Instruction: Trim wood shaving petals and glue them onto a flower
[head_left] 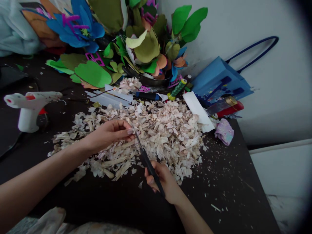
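Observation:
My right hand is closed round the black handles of a pair of scissors, blades pointing up and away toward my left hand. My left hand hovers over a big heap of pale beige cuttings on the dark table. Its fingers are pinched together right at the scissor tips; whether they hold a small scrap I cannot make out.
A white glue gun stands at the left. Behind the heap lie white glue sticks, paper flowers and green leaves, a thread spool, a blue bag, a white strip and a crumpled purple scrap.

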